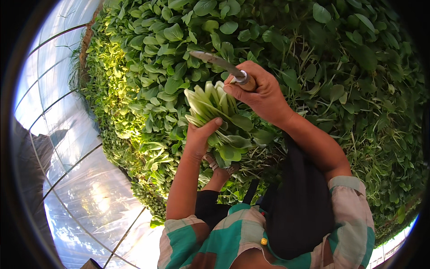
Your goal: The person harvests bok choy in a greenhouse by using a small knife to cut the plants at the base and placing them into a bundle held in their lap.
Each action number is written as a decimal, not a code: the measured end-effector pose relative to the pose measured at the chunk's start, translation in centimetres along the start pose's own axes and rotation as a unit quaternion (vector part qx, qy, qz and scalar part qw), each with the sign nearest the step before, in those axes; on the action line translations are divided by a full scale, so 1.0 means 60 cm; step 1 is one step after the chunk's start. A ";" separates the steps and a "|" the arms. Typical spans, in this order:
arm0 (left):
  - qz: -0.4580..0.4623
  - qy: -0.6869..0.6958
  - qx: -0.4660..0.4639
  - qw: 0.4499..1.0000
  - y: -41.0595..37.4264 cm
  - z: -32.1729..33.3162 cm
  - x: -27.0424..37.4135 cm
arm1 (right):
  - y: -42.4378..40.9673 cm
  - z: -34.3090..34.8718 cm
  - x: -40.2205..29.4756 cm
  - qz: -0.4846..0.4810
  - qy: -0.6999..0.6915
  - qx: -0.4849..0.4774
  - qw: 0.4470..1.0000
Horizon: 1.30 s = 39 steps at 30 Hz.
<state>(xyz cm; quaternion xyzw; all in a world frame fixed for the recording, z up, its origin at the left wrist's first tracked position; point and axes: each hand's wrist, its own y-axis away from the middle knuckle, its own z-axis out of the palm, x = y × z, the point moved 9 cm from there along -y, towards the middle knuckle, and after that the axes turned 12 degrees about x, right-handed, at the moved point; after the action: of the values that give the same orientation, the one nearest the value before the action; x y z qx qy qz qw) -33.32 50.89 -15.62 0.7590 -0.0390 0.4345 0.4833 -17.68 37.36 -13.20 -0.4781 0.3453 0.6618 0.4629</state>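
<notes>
My left hand (203,132) grips a bunch of leafy greens (215,104), pale cut stem ends pointing up and away, dark green leaves hanging down to the right. Wrapped around a wooden handle, my right hand (257,90) holds a knife (216,61) just above the stem ends, its worn, stained blade pointing to the upper left. A pale stem seems to lie by the right thumb; whether it is pinched there I cannot tell. The palm and part of the fingers of the left hand are hidden behind the bunch.
Dense leafy greens (161,43) grow all around. Several pale-stemmed greens lie in a pile (156,156) left of my left forearm. Clear plastic sheeting (90,188) on a thin frame curves along the left side. My bare foot in a sandal (218,168) is below the bunch.
</notes>
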 end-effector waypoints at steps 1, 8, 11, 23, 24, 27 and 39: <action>-0.007 0.050 0.018 0.999 -0.004 -0.017 0.001 | -0.009 -0.020 -0.015 0.013 0.015 0.031 0.999; 0.040 -0.018 0.039 0.998 0.012 -0.038 0.040 | -0.031 -0.145 -0.055 -0.112 0.344 0.112 0.926; 0.032 -0.095 -0.016 0.995 0.022 0.037 0.043 | 0.022 -0.039 0.075 0.207 0.057 -0.098 0.972; 0.111 -0.172 -0.122 0.971 -0.002 0.168 0.004 | 0.070 -0.170 0.041 0.126 0.308 0.019 0.943; 0.123 -0.222 -0.129 0.959 -0.003 0.171 -0.018 | 0.088 -0.189 0.056 0.149 0.352 -0.016 0.924; -0.020 -0.354 -0.117 0.928 -0.005 0.149 -0.134 | 0.161 -0.247 0.108 0.181 0.474 -0.115 0.854; 0.161 -0.600 -0.162 0.767 0.028 0.138 -0.186 | 0.203 -0.267 0.143 0.108 0.527 -0.168 0.826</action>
<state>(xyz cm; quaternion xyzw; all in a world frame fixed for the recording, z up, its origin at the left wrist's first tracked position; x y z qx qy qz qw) -35.90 39.60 -23.52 0.7582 -0.5124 -0.0503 0.4001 -25.16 21.31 -26.06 -0.7843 0.4695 0.4027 0.0482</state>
